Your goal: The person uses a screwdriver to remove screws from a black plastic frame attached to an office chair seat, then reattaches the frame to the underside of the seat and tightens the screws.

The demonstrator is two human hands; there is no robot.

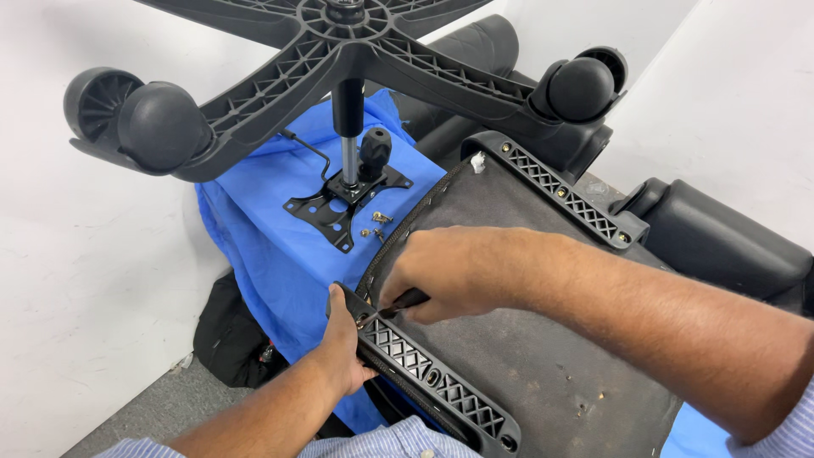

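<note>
On the upturned seat (543, 339): both hands work at the near armrest bracket (432, 373).
Left hand (343, 343): grip closed over the bracket's far end, pressing it against the seat edge.
Right hand (454, 271): grip closed around a dark-handled screwdriver (394, 307), tip at the bracket's end hole.
Bracket position: along the seat's left edge, nearest the camera; a second bracket (564, 195) lies on the opposite edge.
Done, by judgement: far bracket shows brass-coloured screws in its holes; the tilt plate (343, 203) with gas column (348, 127) and wheel base (339, 42) stands off the seat on blue cloth (263, 229).
Left, by judgement: loose screws (377, 222) lie beside the plate; near bracket's other holes look empty.
Hidden: screwdriver tip and screw head are covered by the fingers; cannot tell whether the screw goes in or out.
Cut off: wheel base at top, seat's right corner, both forearms at the bottom edge.
</note>
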